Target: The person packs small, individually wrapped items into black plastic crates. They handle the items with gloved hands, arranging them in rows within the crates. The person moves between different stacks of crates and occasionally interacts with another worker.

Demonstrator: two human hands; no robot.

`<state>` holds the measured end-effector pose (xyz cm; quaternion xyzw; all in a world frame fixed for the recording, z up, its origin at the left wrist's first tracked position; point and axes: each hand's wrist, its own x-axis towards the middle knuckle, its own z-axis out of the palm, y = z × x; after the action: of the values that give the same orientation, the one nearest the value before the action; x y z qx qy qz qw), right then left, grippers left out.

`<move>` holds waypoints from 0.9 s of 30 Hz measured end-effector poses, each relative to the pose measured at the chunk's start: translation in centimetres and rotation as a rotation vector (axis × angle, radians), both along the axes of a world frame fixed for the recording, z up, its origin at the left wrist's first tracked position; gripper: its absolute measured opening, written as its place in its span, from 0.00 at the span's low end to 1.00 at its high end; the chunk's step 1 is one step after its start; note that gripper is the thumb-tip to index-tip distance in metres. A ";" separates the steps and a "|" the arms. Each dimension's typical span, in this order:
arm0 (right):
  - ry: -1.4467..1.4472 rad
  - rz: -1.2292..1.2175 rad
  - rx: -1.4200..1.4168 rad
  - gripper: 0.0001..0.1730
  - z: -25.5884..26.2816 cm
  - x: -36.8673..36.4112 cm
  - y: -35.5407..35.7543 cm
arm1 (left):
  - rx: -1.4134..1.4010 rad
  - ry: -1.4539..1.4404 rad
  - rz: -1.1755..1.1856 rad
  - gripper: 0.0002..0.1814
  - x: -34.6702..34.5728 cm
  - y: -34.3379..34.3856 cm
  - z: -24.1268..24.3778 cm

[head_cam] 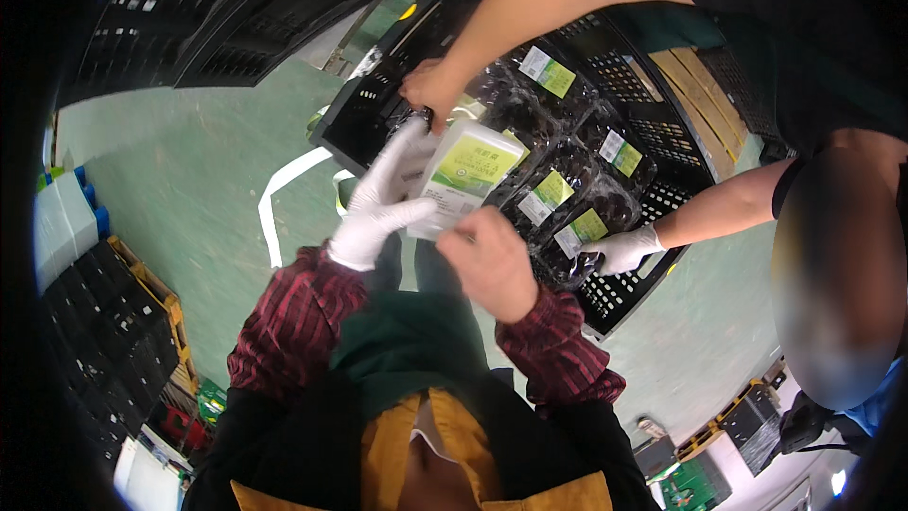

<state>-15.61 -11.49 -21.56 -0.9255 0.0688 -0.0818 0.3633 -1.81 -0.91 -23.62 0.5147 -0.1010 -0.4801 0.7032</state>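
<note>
My left hand (383, 199), in a white glove, holds a stack of printed labels (472, 167) with green and white panels, thumb across the near edge. Bare and with curled fingers, my right hand (489, 259) is at the near right corner of the stack; whether it pinches a label is unclear. Beyond them a black plastic crate (617, 305) holds several film-wrapped dark packs (589, 184) bearing similar labels. A co-worker's bare hand (433, 89) reaches in at the crate's left side, and the co-worker's gloved hand (624, 250) touches a pack at the near right.
Black crates (234, 21) stand at the upper left. A white strap-like strip (273, 199) is left of the crate. Stacked black crates on a wooden pallet (177, 326) stand at the lower left, and another pallet (699, 110) is behind the crate. The co-worker stands at the right.
</note>
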 end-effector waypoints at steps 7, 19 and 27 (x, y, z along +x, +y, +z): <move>0.024 0.271 -0.082 0.13 2.4 2.1 5.1 | 0.094 -0.081 -0.220 0.42 4.0 2.6 1.9; -0.048 0.426 -0.180 0.10 3.9 5.2 9.3 | 0.135 -0.439 -0.129 0.35 6.0 8.5 0.2; -0.373 0.436 0.101 0.10 7.9 5.7 11.7 | 0.294 -0.141 0.469 0.09 13.0 15.2 -3.6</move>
<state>-9.91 0.19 -13.63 -0.8681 -0.1959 -0.1672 0.4244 11.21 14.34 -27.19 0.6525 0.0431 -0.2767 0.7041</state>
